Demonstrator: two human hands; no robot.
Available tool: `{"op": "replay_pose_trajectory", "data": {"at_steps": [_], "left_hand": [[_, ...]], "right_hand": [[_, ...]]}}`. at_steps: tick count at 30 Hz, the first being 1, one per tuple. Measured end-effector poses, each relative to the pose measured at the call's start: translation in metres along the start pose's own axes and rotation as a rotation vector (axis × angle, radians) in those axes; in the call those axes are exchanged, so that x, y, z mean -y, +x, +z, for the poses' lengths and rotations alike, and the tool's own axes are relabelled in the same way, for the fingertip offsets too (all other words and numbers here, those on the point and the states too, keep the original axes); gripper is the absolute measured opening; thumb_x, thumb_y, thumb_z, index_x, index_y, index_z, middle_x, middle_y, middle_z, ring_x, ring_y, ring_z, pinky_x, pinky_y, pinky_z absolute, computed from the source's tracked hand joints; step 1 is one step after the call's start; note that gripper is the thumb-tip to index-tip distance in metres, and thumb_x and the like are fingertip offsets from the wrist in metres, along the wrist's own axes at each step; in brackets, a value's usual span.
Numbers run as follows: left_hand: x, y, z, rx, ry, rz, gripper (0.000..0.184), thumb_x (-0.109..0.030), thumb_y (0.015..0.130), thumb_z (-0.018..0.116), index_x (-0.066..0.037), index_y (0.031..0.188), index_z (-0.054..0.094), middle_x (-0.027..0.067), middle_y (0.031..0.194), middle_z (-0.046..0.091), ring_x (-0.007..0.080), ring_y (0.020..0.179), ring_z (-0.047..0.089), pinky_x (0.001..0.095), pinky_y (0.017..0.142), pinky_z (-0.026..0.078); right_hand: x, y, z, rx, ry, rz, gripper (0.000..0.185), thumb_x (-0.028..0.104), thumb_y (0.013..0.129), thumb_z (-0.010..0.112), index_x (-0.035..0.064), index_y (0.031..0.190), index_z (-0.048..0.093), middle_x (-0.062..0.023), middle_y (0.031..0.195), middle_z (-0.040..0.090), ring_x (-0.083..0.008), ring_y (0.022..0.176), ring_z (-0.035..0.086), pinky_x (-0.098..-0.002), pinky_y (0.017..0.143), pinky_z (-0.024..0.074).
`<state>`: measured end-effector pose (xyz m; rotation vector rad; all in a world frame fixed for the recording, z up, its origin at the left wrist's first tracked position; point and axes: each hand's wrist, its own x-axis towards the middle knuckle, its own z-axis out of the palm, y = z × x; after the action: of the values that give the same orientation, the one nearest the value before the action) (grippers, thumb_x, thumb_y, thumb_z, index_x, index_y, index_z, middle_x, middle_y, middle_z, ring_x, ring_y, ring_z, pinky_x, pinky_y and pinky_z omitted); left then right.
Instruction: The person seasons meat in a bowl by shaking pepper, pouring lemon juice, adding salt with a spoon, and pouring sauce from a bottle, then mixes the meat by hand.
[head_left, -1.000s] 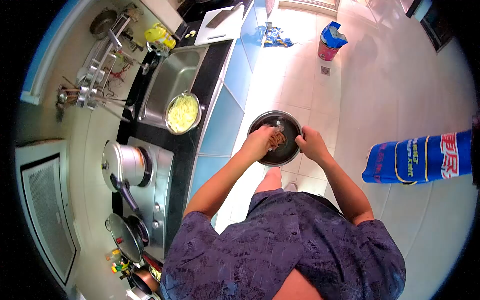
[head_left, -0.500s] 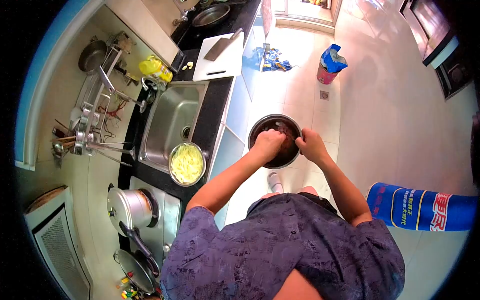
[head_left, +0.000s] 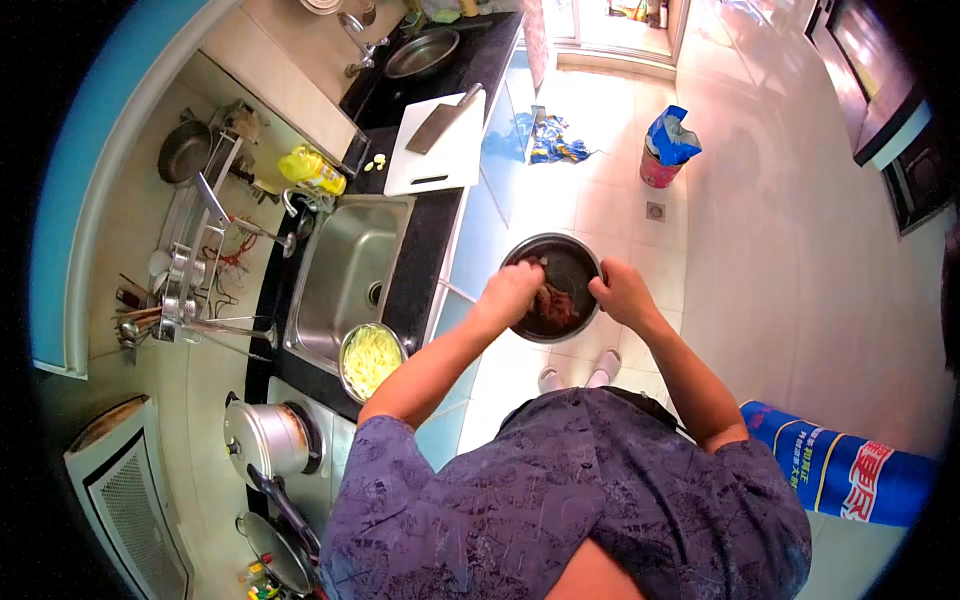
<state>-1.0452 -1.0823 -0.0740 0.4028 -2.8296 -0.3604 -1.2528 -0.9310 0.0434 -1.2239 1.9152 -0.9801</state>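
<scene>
A dark round metal bowl (head_left: 584, 322) is held above the floor in front of me. Inside it lie reddish-brown pieces that look like sliced meat (head_left: 553, 306). My left hand (head_left: 512, 292) reaches over the bowl's left side, its fingers curled down against the meat; the fingertips are partly hidden. Closed on the right rim, my right hand (head_left: 622, 292) has its thumb at the edge and its other fingers mostly out of sight.
Left of me, a bowl of pale yellow strips (head_left: 371, 362) stands by the steel sink (head_left: 345, 260). A cleaver (head_left: 437, 128) lies on a white cutting board (head_left: 440, 165). A pressure cooker (head_left: 268, 440) sits on the stove. A bin (head_left: 658, 170) stands ahead; a blue package (head_left: 840, 465) lies right.
My left hand has moved from the bowl's middle to its left side, uncovering more meat. My right hand keeps its grip on the rim. The view has shifted slightly.
</scene>
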Motion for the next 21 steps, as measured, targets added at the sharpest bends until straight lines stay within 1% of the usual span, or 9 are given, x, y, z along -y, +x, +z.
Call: {"op": "replay_pose_trajectory", "data": {"at_steps": [1,4,7,10,13,14,18,20,21], "left_hand": [[0.003,0.0,0.007,-0.006,-0.033,-0.065,0.019,-0.01,0.085,0.066,-0.001,0.101,0.063,0.0204,0.101,0.066,0.0388,0.095,0.068,0.047,0.079,0.058],[-0.024,0.015,-0.022,-0.039,-0.051,-0.121,0.015,-0.013,0.084,0.067,-0.001,0.093,0.066,0.0212,0.095,0.067,0.04,0.088,0.069,0.0483,0.075,0.057],[-0.037,0.015,-0.028,-0.018,0.104,-0.039,0.025,-0.021,0.081,0.074,0.0,0.094,0.067,0.0192,0.094,0.065,0.0388,0.084,0.066,0.0467,0.072,0.056],[-0.029,0.01,-0.032,-0.002,0.047,-0.061,0.026,-0.015,0.08,0.073,0.0,0.099,0.064,0.0184,0.099,0.064,0.037,0.091,0.065,0.0451,0.077,0.057],[-0.029,0.003,-0.037,0.007,-0.003,-0.091,0.027,-0.01,0.08,0.072,0.0,0.103,0.063,0.0175,0.105,0.062,0.0355,0.097,0.064,0.0439,0.082,0.058],[-0.032,-0.001,-0.038,0.012,-0.013,-0.109,0.027,-0.009,0.08,0.071,0.0,0.104,0.063,0.0173,0.107,0.062,0.0352,0.099,0.064,0.0437,0.083,0.058],[-0.066,-0.008,-0.102,0.038,0.017,-0.212,0.021,-0.006,0.084,0.065,-0.001,0.104,0.063,0.0168,0.114,0.059,0.0351,0.104,0.062,0.0441,0.084,0.058],[-0.07,-0.02,-0.104,0.038,0.093,-0.244,0.02,-0.006,0.087,0.062,-0.001,0.106,0.063,0.0158,0.111,0.061,0.0357,0.103,0.064,0.0455,0.084,0.058],[-0.065,-0.021,-0.101,0.045,0.095,-0.375,0.022,-0.006,0.086,0.063,-0.001,0.108,0.063,0.0162,0.106,0.063,0.0361,0.099,0.065,0.0463,0.083,0.058]], "right_hand": [[0.003,0.0,-0.001,0.028,0.016,0.023,0.027,0.02,0.086,0.06,-0.0063,0.085,0.059,-0.0296,0.077,0.063,-0.0453,0.072,0.064,-0.0507,0.069,0.051],[-0.022,0.019,0.011,-0.023,-0.062,-0.111,0.02,0.012,0.089,0.059,-0.0053,0.08,0.054,-0.0146,0.06,0.058,-0.0216,0.054,0.065,-0.0375,0.053,0.0517],[-0.011,0.019,0.004,0.047,-0.056,-0.07,0.026,0.021,0.086,0.06,-0.0056,0.084,0.057,-0.03,0.078,0.063,-0.0457,0.075,0.064,-0.0512,0.07,0.0508],[-0.006,0.022,0.01,0.072,0.053,0.007,0.026,0.02,0.086,0.06,-0.0053,0.083,0.056,-0.0292,0.075,0.063,-0.0431,0.07,0.065,-0.0501,0.067,0.051],[-0.013,0.031,0.02,-0.006,-0.085,-0.132,0.024,0.019,0.086,0.06,-0.0046,0.082,0.054,-0.0261,0.069,0.061,-0.0379,0.062,0.065,-0.048,0.062,0.0508],[-0.015,0.029,0.021,0.023,-0.028,-0.095,0.024,0.018,0.087,0.06,-0.0045,0.082,0.054,-0.0253,0.067,0.061,-0.0365,0.061,0.065,-0.0475,0.061,0.0506],[-0.004,0.031,0.021,0.072,0.053,-0.08,0.023,0.017,0.087,0.059,-0.0047,0.081,0.054,-0.024,0.065,0.06,-0.0337,0.057,0.064,-0.0462,0.058,0.0503],[-0.002,0.031,0.024,0.083,0.029,-0.105,0.023,0.017,0.087,0.059,-0.005,0.081,0.054,-0.0246,0.066,0.06,-0.0342,0.057,0.064,-0.0462,0.059,0.0501],[0.004,0.03,0.024,0.095,0.026,-0.105,0.024,0.017,0.086,0.059,-0.0051,0.081,0.054,-0.025,0.067,0.059,-0.0348,0.057,0.063,-0.0463,0.059,0.0498]]}}
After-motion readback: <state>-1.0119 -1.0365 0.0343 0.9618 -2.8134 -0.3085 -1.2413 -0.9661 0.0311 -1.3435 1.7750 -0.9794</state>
